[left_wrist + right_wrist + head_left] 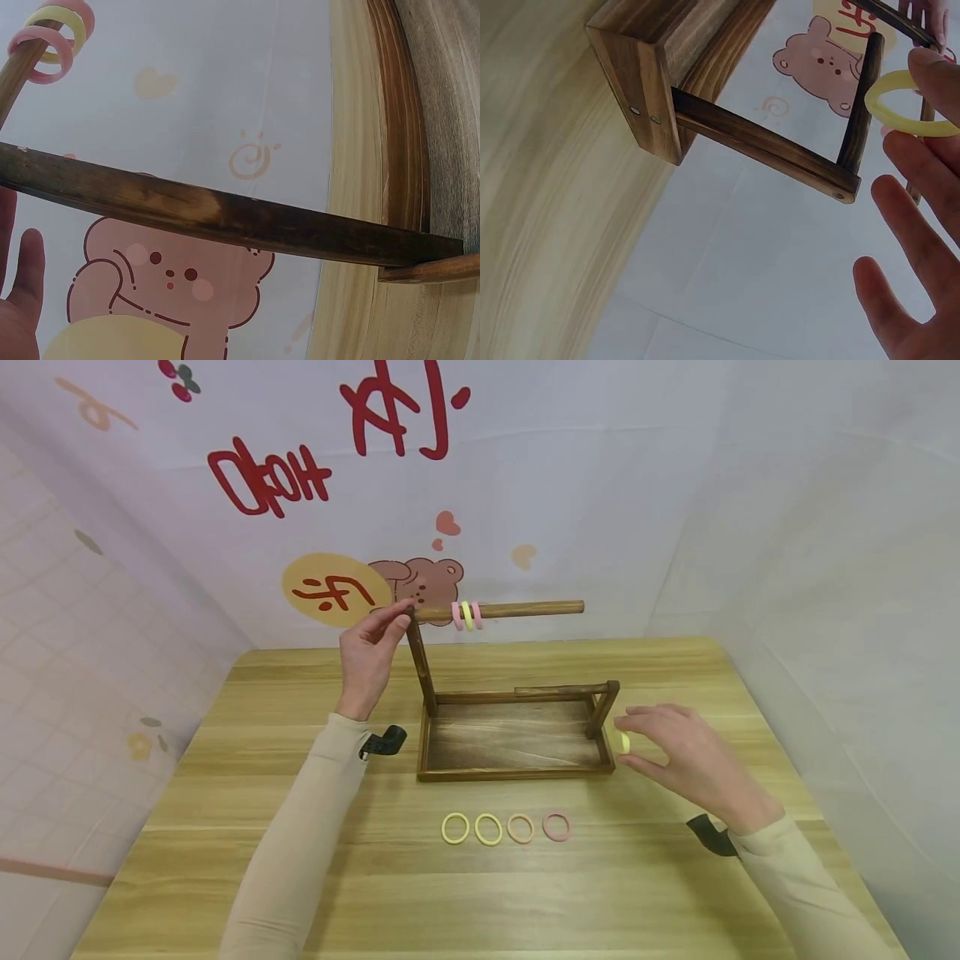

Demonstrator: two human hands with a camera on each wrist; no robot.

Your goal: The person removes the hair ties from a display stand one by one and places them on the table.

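A brown wooden stand has a tall post with an upper rod and a short post with a lower rod. Two pink rings and a yellow ring hang together on the upper rod. At the top of the tall post, my left hand pinches the wood between thumb and fingers. My right hand holds another yellow ring between thumb and forefinger, just right of the short post and apart from it. Its other fingers are spread in the right wrist view.
In front of the stand, a row of loose rings lies flat on the table: two yellow, an orange ring and a pink ring. The stand's base is a shallow tray. A printed white curtain hangs behind.
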